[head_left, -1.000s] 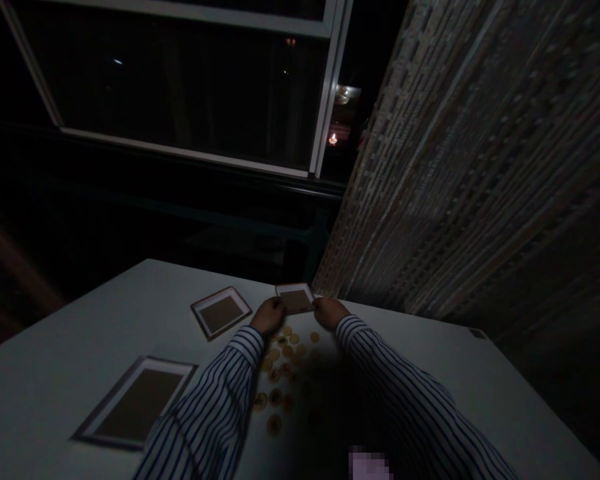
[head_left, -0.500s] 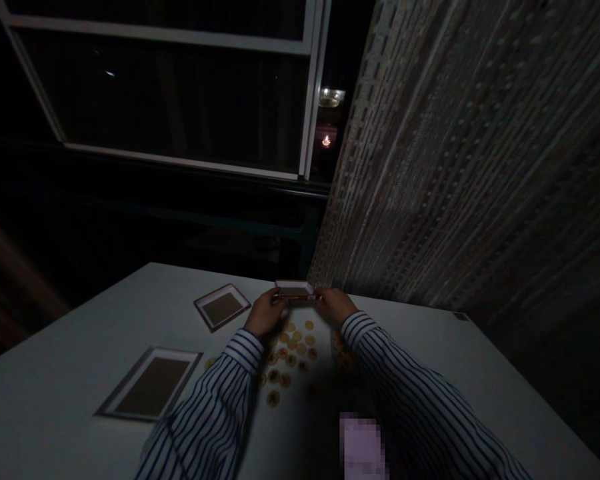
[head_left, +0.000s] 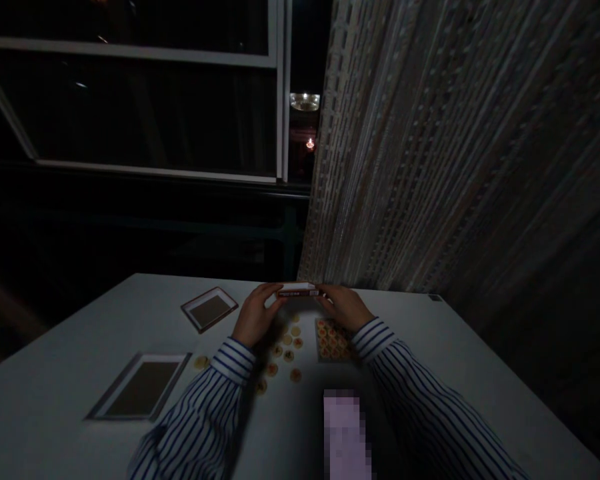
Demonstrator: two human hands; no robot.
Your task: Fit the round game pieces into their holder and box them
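My left hand (head_left: pixel 253 315) and my right hand (head_left: pixel 345 305) both grip a small flat red-edged box tray (head_left: pixel 298 290), held level just above the far part of the white table (head_left: pixel 70 373). Each hand pinches one end of it. Below the tray lie several small round yellow tokens (head_left: pixel 286 343) scattered on the table. A square patterned sheet of tokens (head_left: pixel 333 339) lies under my right wrist. Both arms wear blue-striped white sleeves.
Two more shallow trays lie to the left: a red-rimmed one (head_left: pixel 209 309) and a larger pale-rimmed one (head_left: pixel 141 395). One stray token (head_left: pixel 201 362) sits between them. A beaded curtain (head_left: pixel 430 167) hangs behind the table at right; a dark window (head_left: pixel 145 113) is at left.
The tray in my hands has tipped from facing up to nearly edge-on and level. The patterned sheet has come into sight under my right wrist. The camera has swung right.
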